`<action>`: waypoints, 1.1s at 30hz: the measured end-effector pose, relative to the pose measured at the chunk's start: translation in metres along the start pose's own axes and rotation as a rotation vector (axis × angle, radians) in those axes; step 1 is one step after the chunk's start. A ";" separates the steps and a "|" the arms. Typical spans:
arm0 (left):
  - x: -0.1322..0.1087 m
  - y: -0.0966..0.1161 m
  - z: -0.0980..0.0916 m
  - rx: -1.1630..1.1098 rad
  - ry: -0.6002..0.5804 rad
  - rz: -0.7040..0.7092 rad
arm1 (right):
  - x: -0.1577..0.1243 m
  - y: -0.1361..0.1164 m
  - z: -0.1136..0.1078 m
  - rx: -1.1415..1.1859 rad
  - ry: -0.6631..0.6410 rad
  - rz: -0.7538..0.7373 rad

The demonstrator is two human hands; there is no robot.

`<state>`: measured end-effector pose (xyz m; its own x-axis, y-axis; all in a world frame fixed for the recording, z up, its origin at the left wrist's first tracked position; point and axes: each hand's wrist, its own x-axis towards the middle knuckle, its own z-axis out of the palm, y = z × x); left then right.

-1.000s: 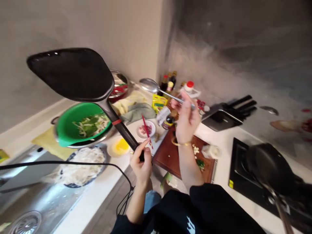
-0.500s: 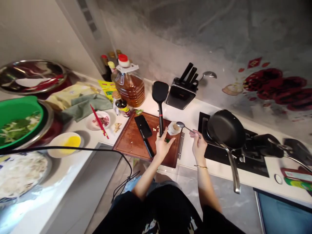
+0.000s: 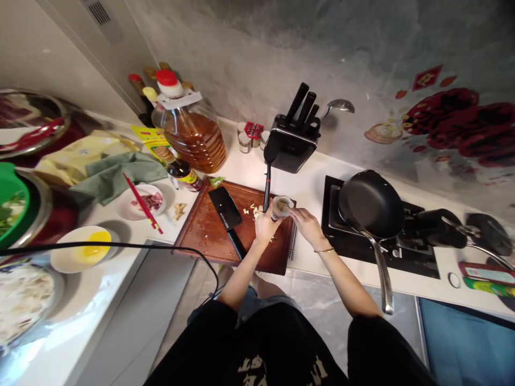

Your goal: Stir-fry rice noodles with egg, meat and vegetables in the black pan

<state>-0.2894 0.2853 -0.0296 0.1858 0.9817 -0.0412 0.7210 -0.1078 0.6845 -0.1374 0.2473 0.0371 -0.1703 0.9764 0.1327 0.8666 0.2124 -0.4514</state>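
My left hand (image 3: 264,228) is closed around a small pale jar (image 3: 287,200) with brownish contents, tilted up towards me above the cutting board's right side. A black spatula (image 3: 267,185) stands up from the same hand, its handle between the fingers. At the jar's mouth, my right hand (image 3: 308,228) pinches the spoon; the fingers hide most of it, and its bowl is down inside the jar. Below lies the brown cutting board (image 3: 201,228), bearing a black cleaver (image 3: 225,208) and chopped pale bits (image 3: 250,211), perhaps garlic.
A frying pan (image 3: 372,203) sits on the hob (image 3: 333,228) to the right. Behind the board are a knife block (image 3: 293,147), an oil jug (image 3: 195,136) and a sauce bottle (image 3: 183,174). Leftward are a meat bowl (image 3: 124,206) with red chopsticks (image 3: 140,201) and an egg bowl (image 3: 66,254).
My left hand has taken hold of the jar and lifted it, still keeping the spatula. My right hand has moved left, bringing the spoon into the jar. The view has shifted slightly right.
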 end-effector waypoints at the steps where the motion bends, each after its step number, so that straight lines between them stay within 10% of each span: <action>1: 0.001 -0.001 0.001 0.002 0.002 0.004 | 0.002 0.001 0.000 -0.006 0.002 -0.010; 19: 0.004 -0.004 0.007 0.147 -0.010 -0.021 | 0.027 0.007 -0.002 0.002 -0.025 0.111; 33: 0.005 -0.007 0.008 0.118 0.004 -0.017 | 0.033 0.020 0.005 0.491 0.110 0.417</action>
<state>-0.2880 0.2899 -0.0399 0.1702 0.9842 -0.0495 0.7979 -0.1082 0.5931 -0.1278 0.2838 0.0284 0.2054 0.9766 -0.0631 0.5297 -0.1652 -0.8319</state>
